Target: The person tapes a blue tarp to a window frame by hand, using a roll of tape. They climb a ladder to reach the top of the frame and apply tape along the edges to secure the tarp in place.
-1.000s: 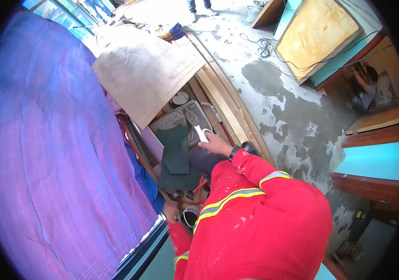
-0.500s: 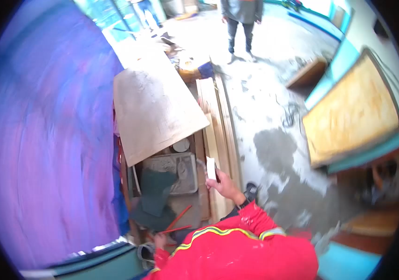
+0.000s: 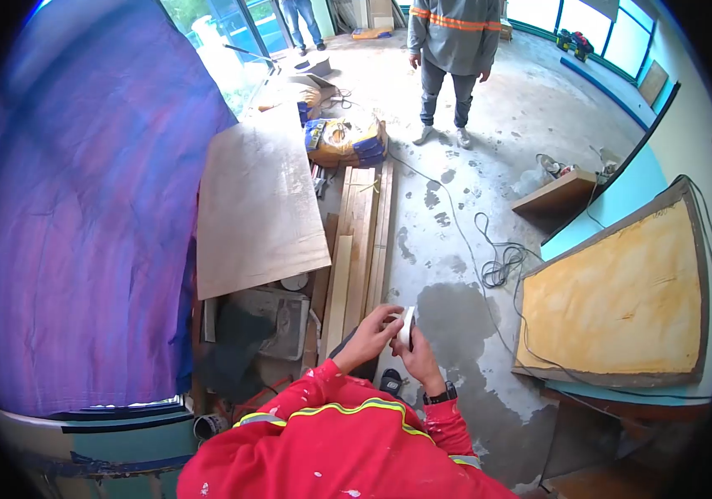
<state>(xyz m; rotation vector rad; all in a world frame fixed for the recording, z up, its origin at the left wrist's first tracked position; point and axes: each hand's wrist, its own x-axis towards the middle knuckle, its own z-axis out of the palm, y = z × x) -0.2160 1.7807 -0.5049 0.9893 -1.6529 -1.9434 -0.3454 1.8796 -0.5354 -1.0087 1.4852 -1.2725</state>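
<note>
In front of my body, a white roll of tape [image 3: 407,326] is held up, its narrow edge toward me. My right hand [image 3: 419,364], with a dark watch on the wrist, grips it from the right and below. From the left, the fingers of my left hand [image 3: 370,339] are curled in against its side, thumb and fingertips at the roll. Part of the roll is covered by the fingers. Both arms are in red sleeves, with yellow and silver reflective bands across the garment.
Long wooden boards [image 3: 356,249] lie left of my hands, beside a large plywood sheet [image 3: 260,208]. A purple-blue covering [image 3: 94,224] fills the left. Cable [image 3: 501,264] trails over the floor near a yellow panel [image 3: 618,295]. Another person [image 3: 454,58] stands ahead; bags [image 3: 346,141] lie beyond the boards.
My left hand has come up from low on the left to the roll in my right hand. The view has shifted, showing more of the room ahead.
</note>
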